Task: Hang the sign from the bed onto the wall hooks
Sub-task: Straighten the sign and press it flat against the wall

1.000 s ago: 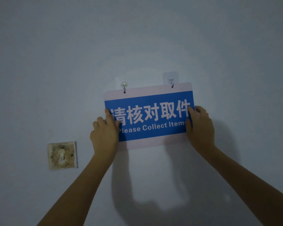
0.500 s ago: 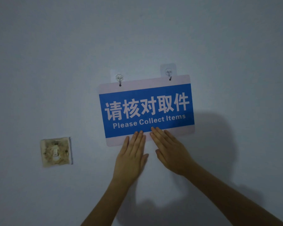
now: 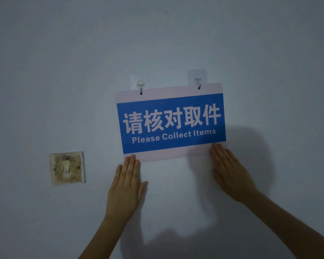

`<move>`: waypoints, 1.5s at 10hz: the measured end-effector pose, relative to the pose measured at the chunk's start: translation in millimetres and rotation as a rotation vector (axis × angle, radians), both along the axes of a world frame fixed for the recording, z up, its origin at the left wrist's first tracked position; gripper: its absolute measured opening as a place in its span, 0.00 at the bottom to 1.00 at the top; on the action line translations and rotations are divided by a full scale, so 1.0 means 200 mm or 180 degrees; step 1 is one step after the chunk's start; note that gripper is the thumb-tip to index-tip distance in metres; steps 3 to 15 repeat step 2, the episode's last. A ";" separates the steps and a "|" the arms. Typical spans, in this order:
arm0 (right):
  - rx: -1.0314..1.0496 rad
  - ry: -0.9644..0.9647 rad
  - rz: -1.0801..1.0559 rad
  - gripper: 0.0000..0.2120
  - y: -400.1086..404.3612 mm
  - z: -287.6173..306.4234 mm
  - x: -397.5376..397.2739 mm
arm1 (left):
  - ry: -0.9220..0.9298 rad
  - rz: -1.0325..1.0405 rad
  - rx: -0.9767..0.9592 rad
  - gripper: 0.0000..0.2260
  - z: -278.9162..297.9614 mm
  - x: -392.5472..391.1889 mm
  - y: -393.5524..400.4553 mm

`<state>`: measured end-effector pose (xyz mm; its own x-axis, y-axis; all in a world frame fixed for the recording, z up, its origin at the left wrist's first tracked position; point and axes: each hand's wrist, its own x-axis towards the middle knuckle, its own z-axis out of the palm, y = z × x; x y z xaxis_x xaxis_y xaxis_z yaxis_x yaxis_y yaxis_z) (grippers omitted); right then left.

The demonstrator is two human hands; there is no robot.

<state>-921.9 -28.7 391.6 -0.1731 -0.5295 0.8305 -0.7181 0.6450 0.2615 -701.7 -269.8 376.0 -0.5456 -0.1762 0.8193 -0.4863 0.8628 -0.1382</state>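
A blue and white sign point(image 3: 171, 122) reading "Please Collect Items" hangs on the wall, slightly tilted with its right side higher. Its two top holes sit on the left hook point(image 3: 140, 86) and the right hook point(image 3: 197, 80), both clear adhesive hooks. My left hand point(image 3: 126, 186) lies flat against the wall below the sign, fingertips touching its lower left corner. My right hand point(image 3: 230, 171) lies flat too, fingertips on the sign's lower right corner. Neither hand grips anything.
A stained, yellowed wall switch point(image 3: 66, 168) sits on the pale wall left of my left hand. The shadows of my arms fall on the wall below the sign.
My hands let go of the sign's sides, came together flat under its lower edge, then slid apart to its two bottom corners. The sign stays hanging on the hooks.
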 end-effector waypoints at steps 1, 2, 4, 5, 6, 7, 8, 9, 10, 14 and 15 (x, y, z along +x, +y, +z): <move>-0.0021 -0.0058 0.0088 0.27 0.02 -0.02 -0.01 | 0.0190 0.0028 0.0106 0.28 -0.02 0.02 -0.01; -0.0201 -0.0146 0.0014 0.30 0.13 -0.01 -0.05 | 0.0367 -0.0026 -0.0057 0.28 -0.11 0.12 0.01; -0.0201 -0.0146 0.0014 0.30 0.13 -0.01 -0.05 | 0.0367 -0.0026 -0.0057 0.28 -0.11 0.12 0.01; -0.0201 -0.0146 0.0014 0.30 0.13 -0.01 -0.05 | 0.0367 -0.0026 -0.0057 0.28 -0.11 0.12 0.01; -0.0201 -0.0146 0.0014 0.30 0.13 -0.01 -0.05 | 0.0367 -0.0026 -0.0057 0.28 -0.11 0.12 0.01; -0.0201 -0.0146 0.0014 0.30 0.13 -0.01 -0.05 | 0.0367 -0.0026 -0.0057 0.28 -0.11 0.12 0.01; -0.0201 -0.0146 0.0014 0.30 0.13 -0.01 -0.05 | 0.0367 -0.0026 -0.0057 0.28 -0.11 0.12 0.01; -0.0201 -0.0146 0.0014 0.30 0.13 -0.01 -0.05 | 0.0367 -0.0026 -0.0057 0.28 -0.11 0.12 0.01; -0.0201 -0.0146 0.0014 0.30 0.13 -0.01 -0.05 | 0.0367 -0.0026 -0.0057 0.28 -0.11 0.12 0.01; -0.0201 -0.0146 0.0014 0.30 0.13 -0.01 -0.05 | 0.0367 -0.0026 -0.0057 0.28 -0.11 0.12 0.01; -0.0201 -0.0146 0.0014 0.30 0.13 -0.01 -0.05 | 0.0367 -0.0026 -0.0057 0.28 -0.11 0.12 0.01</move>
